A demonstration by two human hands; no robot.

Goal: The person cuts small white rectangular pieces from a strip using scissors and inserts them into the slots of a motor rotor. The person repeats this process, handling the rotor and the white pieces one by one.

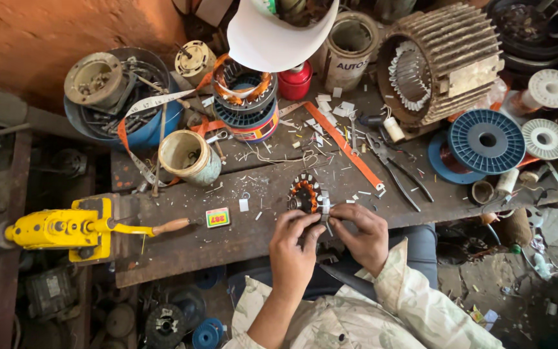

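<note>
Workbench (pixel 182 245) strewn with paper scraps, pliers (pixel 398 171). Small stator (pixel 306 195) at bench front edge, copper winding in, insulating unfinished. Left hand (pixel 294 240), right hand (pixel 361 234): fingertips pinched together on paper strip (pixel 325 208) beside stator.

A yellow winding machine (pixel 66 227), blue spool (pixel 487 140), red can (pixel 294 81), orange strap (pixel 343 145) and camouflage-patterned sleeve (pixel 414 294).

A motor-rewinding workshop: a cluttered workbench (pixel 182 245) holds stators (pixel 308 194), a finned motor housing (pixel 440 61), wire spools (pixel 485 139), pliers (pixel 398 171) and a yellow winding machine (pixel 66 229).
</note>
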